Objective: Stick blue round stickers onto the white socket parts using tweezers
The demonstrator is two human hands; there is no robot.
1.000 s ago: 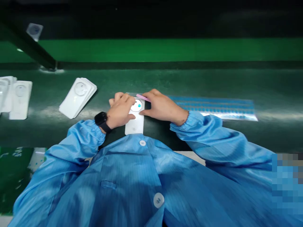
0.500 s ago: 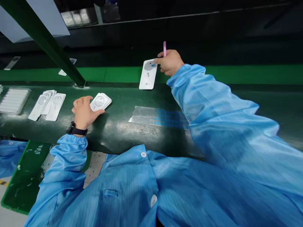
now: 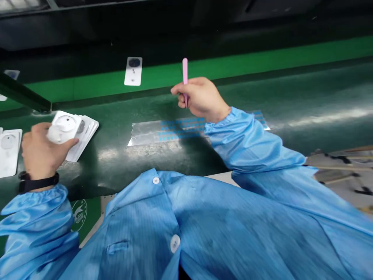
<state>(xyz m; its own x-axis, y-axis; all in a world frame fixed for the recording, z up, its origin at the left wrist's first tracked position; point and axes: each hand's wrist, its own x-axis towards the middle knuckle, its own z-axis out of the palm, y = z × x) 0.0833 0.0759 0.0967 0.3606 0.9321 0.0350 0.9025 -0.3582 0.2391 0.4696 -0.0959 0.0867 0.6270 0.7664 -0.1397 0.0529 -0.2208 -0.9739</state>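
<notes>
My left hand (image 3: 40,149) is closed on a white rounded plate (image 3: 70,134) with a circular area, gripping it between thumb and fingers. The plate is tilted up over a fanned stack of similar white plates (image 3: 87,136) on the dark green bench. My right hand (image 3: 204,97) is pinched round pink tweezers (image 3: 185,72), their narrow tip pointing down over the bench. Below and beside that hand lies a clear strip with rows of small blue dots (image 3: 175,130), partly covered by my sleeve. Another white plate with a dark round area (image 3: 133,79) lies on the green strip behind.
More white plates (image 3: 10,155) rest at the far left. A dark green post (image 3: 26,93) rises from the bench on the left. Behind the bench runs a bright green strip (image 3: 96,85), bordered by a dark area. Part of another plate (image 3: 11,74) shows beyond the post.
My right hand has let go of the white plate, which now lies on the green strip, and has drawn back toward the dotted strip. My left hand has lifted a plate. The view has shifted right.
</notes>
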